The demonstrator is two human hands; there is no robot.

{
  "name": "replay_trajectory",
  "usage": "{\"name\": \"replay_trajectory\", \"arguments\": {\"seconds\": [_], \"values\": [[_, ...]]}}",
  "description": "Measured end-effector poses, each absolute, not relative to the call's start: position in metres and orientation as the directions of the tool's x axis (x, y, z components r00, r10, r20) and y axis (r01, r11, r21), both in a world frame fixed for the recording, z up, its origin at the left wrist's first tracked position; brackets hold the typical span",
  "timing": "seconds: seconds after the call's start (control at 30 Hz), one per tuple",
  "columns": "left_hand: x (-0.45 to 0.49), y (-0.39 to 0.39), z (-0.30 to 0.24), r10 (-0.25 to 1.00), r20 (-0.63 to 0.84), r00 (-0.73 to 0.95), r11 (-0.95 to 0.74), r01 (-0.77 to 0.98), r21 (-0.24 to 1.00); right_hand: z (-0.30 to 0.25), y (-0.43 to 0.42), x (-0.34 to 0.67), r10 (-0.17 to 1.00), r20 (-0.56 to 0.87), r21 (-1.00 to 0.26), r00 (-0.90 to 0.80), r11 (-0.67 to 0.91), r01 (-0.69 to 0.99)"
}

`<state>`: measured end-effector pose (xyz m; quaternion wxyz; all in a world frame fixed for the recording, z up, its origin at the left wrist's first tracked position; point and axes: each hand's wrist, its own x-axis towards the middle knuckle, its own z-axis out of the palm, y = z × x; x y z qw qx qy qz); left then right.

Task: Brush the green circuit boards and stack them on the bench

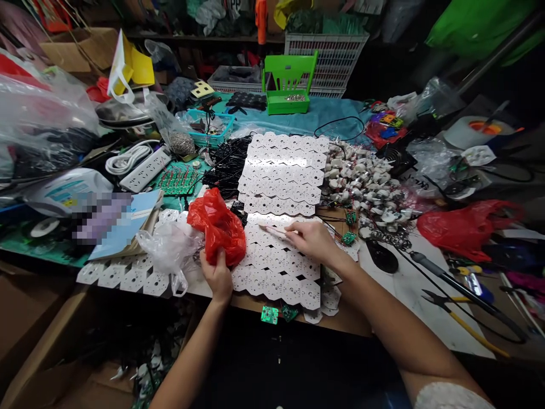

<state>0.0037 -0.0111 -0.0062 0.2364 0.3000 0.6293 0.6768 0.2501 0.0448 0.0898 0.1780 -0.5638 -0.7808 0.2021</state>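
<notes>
My left hand (218, 275) is closed on the lower edge of a crumpled red plastic bag (217, 226) that sits at the left side of a stack of white panels of hexagonal circuit boards (279, 267). My right hand (313, 241) rests on those panels and pinches a pair of light-coloured tweezers (275, 230) whose tip points left across the boards. More white panels (284, 170) lie in overlapping rows behind.
A clear plastic bag (168, 250) lies left of the red one. A heap of white round parts (366, 184) sits to the right, with a second red bag (462, 227), a soldering iron (447, 281) and yellow-handled cutters (464, 318). Small green boards (276, 313) lie at the table's front edge.
</notes>
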Motion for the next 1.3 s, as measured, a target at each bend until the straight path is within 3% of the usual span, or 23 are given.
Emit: {"name": "replay_trajectory", "arguments": {"seconds": [0.1,0.17,0.23,0.43,0.53,0.63,0.73,0.8,0.97,1.07,1.3], "values": [[0.006,-0.010,-0.002,0.686,0.072,-0.724,-0.138,-0.032,0.990,0.082,0.022,0.276,0.997,0.079,-0.671,0.016,0.041,0.740],[0.007,-0.010,0.001,0.679,0.058,-0.732,-0.170,-0.081,0.982,0.069,0.000,0.293,0.977,0.058,-0.703,0.206,-0.107,0.703],[0.009,-0.009,0.003,0.676,0.051,-0.735,-0.200,-0.117,0.973,0.052,-0.025,0.303,0.960,-0.005,-0.713,0.279,-0.199,0.672],[0.011,-0.010,0.003,0.668,0.078,-0.740,-0.235,-0.110,0.966,0.028,-0.082,0.297,0.914,-0.256,-0.834,0.314,-0.373,0.407],[0.013,-0.010,0.007,0.662,0.091,-0.744,-0.246,-0.101,0.964,0.033,-0.088,0.288,0.900,-0.302,-0.873,0.315,-0.394,0.288],[0.017,-0.011,0.015,0.672,0.048,-0.739,-0.256,-0.170,0.952,0.037,-0.089,0.285,0.908,-0.278,-0.861,0.312,-0.380,0.338],[0.020,-0.010,0.023,0.709,-0.063,-0.702,-0.224,-0.309,0.925,0.042,-0.092,0.286,0.928,-0.166,-0.833,0.334,-0.314,0.456],[0.019,-0.009,0.027,0.710,-0.088,-0.699,-0.230,-0.348,0.909,0.046,-0.094,0.287,0.921,-0.146,-0.843,0.361,-0.307,0.442],[0.016,-0.008,0.032,0.714,-0.054,-0.698,-0.267,-0.343,0.901,0.060,-0.090,0.287,0.848,-0.410,-0.905,0.335,-0.423,-0.036],[0.016,-0.008,0.034,0.732,-0.054,-0.679,-0.282,-0.374,0.883,0.065,-0.085,0.283,0.824,-0.490,-0.872,0.285,-0.461,-0.168],[0.006,-0.005,0.029,0.746,-0.049,-0.664,-0.273,-0.372,0.887,0.085,-0.088,0.289,0.835,-0.489,-0.872,0.253,-0.477,-0.110]]}}
